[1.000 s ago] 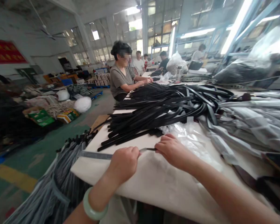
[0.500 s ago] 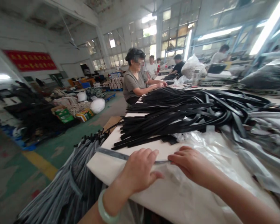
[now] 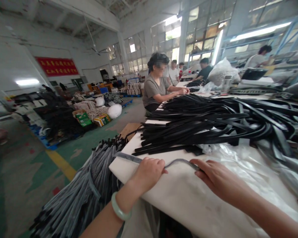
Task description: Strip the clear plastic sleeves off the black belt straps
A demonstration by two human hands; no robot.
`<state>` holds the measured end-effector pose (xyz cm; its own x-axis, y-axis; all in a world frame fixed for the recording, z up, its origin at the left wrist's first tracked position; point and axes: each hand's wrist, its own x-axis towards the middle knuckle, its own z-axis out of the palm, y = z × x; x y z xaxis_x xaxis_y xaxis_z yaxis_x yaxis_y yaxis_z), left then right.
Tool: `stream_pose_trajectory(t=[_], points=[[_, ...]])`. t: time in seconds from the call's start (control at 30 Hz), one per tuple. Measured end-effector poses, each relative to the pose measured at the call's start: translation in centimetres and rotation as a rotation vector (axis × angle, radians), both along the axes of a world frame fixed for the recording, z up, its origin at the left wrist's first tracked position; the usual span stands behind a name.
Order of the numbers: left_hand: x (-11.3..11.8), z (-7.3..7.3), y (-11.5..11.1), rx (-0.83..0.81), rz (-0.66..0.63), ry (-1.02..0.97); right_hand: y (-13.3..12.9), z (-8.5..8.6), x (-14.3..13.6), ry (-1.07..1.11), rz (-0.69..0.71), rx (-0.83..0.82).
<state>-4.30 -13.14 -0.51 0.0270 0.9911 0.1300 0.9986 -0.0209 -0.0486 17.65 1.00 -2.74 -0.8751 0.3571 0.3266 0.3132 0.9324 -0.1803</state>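
A narrow grey strap (image 3: 179, 160) runs across the near corner of the white table (image 3: 161, 201), arching up a little between my two hands. My left hand (image 3: 150, 170), with a pale green bangle on its wrist, is closed around the strap, whose flat end lies toward the table's left corner. My right hand (image 3: 211, 173) pinches the strap farther right between thumb and fingers. Any length of it past my right hand is hidden. Just beyond my hands lies a large heap of black straps (image 3: 201, 125).
Bundled grey straps (image 3: 81, 188) hang beside the table's left edge. Clear plastic sheeting (image 3: 240, 165) lies to the right of my right hand. Across the table a person in a grey shirt (image 3: 155, 91) works at the black heap. Sacks and boxes (image 3: 101, 119) stand on the floor.
My left hand has closed more fully on the strap. The strap between my hands has gone from nearly straight to arched. The view has turned slightly left.
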Motion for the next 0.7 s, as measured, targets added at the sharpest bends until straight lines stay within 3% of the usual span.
stream_pose_trajectory(t=[0.2, 0.33, 0.53, 0.7], points=[[1.7, 0.7, 1.3, 0.02, -0.017, -0.021, 1.6, 0.4, 0.8, 0.038, -0.145, 0.075], [1.6, 1.1, 1.6, 0.041, 0.007, -0.025, 3.0, 1.1, 1.5, 0.029, -0.052, -0.007], [-3.1, 2.1, -0.1, 0.116, 0.18, 0.007, 4.2, 0.8, 2.0, 0.071, -0.092, -0.036], [-5.4, 1.4, -2.1, 0.085, 0.23, 0.036, 3.8, 1.0, 1.7, 0.009, -0.037, -0.062]])
